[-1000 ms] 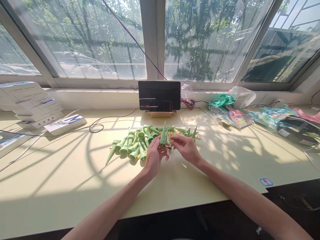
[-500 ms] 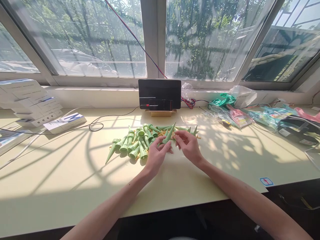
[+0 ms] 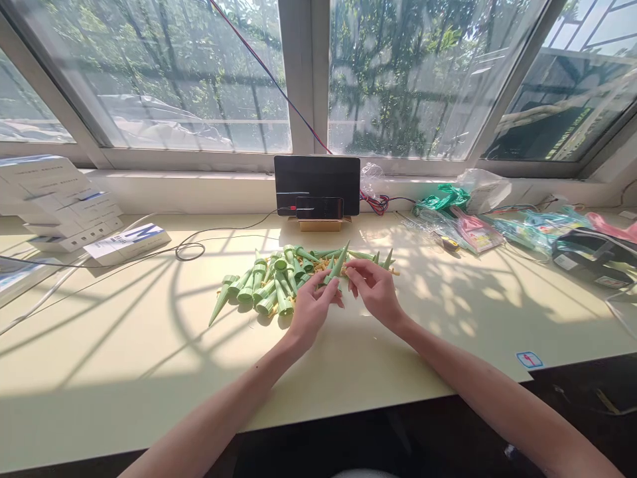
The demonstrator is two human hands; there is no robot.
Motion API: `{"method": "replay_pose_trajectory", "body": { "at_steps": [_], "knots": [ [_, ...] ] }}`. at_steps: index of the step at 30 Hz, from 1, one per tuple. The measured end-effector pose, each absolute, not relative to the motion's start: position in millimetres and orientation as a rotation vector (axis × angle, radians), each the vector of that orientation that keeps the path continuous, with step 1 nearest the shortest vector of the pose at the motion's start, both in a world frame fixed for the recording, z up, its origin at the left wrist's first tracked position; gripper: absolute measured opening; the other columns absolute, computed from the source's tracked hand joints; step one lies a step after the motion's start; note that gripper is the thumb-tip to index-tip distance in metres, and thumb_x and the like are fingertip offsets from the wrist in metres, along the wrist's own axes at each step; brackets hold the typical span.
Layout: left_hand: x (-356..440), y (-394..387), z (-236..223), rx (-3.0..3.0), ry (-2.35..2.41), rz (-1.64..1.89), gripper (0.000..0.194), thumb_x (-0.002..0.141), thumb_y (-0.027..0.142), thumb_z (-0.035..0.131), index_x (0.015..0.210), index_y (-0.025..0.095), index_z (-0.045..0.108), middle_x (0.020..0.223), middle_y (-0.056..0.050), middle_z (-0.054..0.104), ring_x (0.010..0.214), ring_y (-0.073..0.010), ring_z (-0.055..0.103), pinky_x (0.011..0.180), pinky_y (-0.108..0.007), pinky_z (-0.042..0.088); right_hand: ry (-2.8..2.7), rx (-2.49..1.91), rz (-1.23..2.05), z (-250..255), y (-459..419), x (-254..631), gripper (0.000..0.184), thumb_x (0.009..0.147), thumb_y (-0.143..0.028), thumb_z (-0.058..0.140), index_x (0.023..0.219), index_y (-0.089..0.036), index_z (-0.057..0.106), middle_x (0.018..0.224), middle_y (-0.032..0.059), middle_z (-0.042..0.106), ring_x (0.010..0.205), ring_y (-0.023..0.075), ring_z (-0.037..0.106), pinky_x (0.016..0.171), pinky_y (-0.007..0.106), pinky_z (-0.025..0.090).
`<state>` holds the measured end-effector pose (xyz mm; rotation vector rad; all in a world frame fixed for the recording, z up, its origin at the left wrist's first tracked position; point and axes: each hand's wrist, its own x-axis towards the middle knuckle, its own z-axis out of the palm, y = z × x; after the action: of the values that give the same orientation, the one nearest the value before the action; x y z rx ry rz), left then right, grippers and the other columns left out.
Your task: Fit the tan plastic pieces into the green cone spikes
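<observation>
A green plastic watering spike is gripped in my left hand, its pointed end up and leaning right. My right hand is close beside it, thumb and fingers pinched together; what they hold, if anything, is too small to make out. Behind and left of my hands lies a pile of similar green cone-shaped spikes, several showing round open ends. Small yellowish pieces stick out among them. One spike lies at the pile's left edge, its tip toward me.
Behind the pile, a black tablet stands upright with a phone in front of it. White boxes are stacked at left, near a loose black cable. Plastic bags and a black strapped item lie at right.
</observation>
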<state>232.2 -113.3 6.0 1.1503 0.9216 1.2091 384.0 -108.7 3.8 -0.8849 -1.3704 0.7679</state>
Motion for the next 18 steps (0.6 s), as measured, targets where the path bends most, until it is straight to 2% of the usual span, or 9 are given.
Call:
{"method": "replay_pose_trajectory", "body": {
  "at_steps": [4,12,18],
  "knots": [
    [233.8,-113.6,7.8,1.074,0.778,1.238,0.045,0.085,0.046,0.070,0.118,0.019,0.057,0.085,-0.004,0.067,0.070,-0.0171,0.066,0.061,-0.032,0.055,-1.369,-0.877,0.762,2.5,-108.3,383.7,0.019,0.092,-0.038,0.066,0.096,-0.020,0.068,0.078,0.0018,0.065,0.054,0.0115,0.057,0.047,0.026,0.049],
    [233.6,-111.4,4.7,0.991,0.696,1.195,0.037,0.090,0.044,0.064,0.116,0.018,0.056,0.082,-0.004,0.069,0.072,-0.0189,0.070,0.064,-0.033,0.055,-1.386,-0.895,0.800,-1.9,-107.5,383.7,0.021,0.093,-0.040,0.065,0.096,-0.019,0.068,0.069,-0.0002,0.062,0.052,0.0119,0.056,0.048,0.026,0.048],
    [233.5,-114.3,6.7,1.062,0.675,1.139,0.038,0.089,0.043,0.067,0.116,0.018,0.057,0.095,-0.007,0.071,0.077,-0.0195,0.071,0.070,-0.035,0.057,-1.418,-0.935,0.779,1.7,-110.0,382.9,0.023,0.092,-0.043,0.064,0.095,-0.021,0.068,0.074,0.0014,0.064,0.059,0.0145,0.061,0.053,0.028,0.052]
  ]
}}
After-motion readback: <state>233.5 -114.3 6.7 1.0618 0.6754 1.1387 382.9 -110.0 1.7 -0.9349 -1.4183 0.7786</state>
